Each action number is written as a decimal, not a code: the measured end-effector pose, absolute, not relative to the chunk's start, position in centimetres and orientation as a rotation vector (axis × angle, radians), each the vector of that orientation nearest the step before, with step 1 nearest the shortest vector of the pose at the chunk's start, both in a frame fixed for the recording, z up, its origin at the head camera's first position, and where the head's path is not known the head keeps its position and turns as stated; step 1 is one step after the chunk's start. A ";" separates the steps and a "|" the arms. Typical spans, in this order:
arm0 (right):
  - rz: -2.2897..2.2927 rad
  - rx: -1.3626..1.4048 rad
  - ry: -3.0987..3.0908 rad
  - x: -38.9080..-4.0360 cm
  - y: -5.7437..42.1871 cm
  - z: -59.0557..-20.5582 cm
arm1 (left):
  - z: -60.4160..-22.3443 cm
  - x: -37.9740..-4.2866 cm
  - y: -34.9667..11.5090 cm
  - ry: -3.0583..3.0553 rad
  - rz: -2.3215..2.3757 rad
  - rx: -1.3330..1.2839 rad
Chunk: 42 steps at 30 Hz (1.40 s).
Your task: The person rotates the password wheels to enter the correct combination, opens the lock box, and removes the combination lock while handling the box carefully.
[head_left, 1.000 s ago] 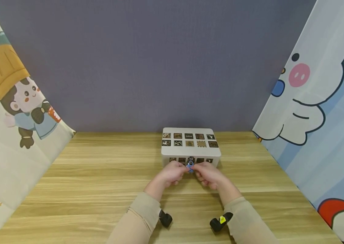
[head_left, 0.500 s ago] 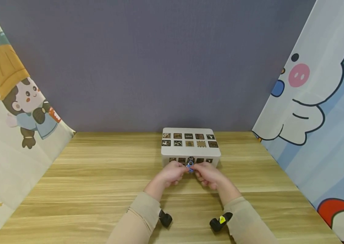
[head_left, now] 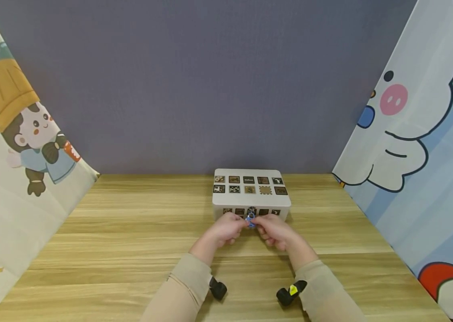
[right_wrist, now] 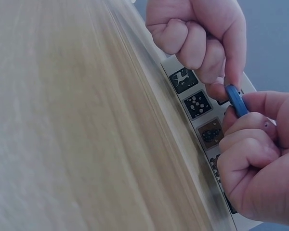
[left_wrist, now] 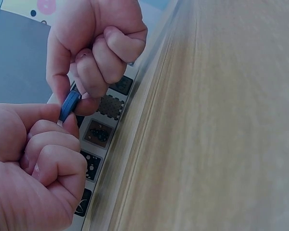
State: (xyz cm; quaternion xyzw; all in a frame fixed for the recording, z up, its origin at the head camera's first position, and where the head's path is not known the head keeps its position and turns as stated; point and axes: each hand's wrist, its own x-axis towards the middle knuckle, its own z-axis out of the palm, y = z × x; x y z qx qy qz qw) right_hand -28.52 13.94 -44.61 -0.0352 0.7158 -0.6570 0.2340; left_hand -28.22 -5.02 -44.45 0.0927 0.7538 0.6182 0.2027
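Note:
A small blue padlock (head_left: 250, 221) with a ring-like shackle sits at the metal clasp (head_left: 252, 210) on the front of a white box (head_left: 246, 199). My left hand (head_left: 226, 228) pinches one side of it between thumb and forefinger. From the other side my right hand (head_left: 276, 230) pinches it the same way. Both wrist views show the blue padlock (left_wrist: 70, 106) edge-on between the fingertips, the other fingers curled in. Fingertips cover much of it, so whether its shackle is locked cannot be told. The box lid, printed with dark and brown square pictures, is down.
The box stands near the back of a wood-grain table (head_left: 138, 232), close to a grey backdrop (head_left: 210, 89). Cartoon-printed panels (head_left: 435, 112) flank both sides. Small black wrist cameras (head_left: 218, 290) hang inside the sleeves.

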 end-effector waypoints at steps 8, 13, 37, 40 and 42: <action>-1.798 -0.080 1.945 -28.5 14.3 -44.3 | -44.5 -28.2 -5.0 2.098 1.738 0.257; -1.804 -0.050 1.934 -28.5 14.7 -44.1 | -44.5 -28.2 -5.0 2.095 1.736 0.249; -1.834 -0.046 1.929 -28.9 17.1 -42.9 | -44.4 -28.1 -5.0 2.133 1.705 0.228; -1.822 -0.048 1.960 -28.9 17.2 -42.6 | -44.4 -28.1 -5.0 2.128 1.705 0.224; -1.819 -0.045 1.978 -28.9 17.2 -42.5 | -44.4 -28.1 -5.0 2.127 1.702 0.226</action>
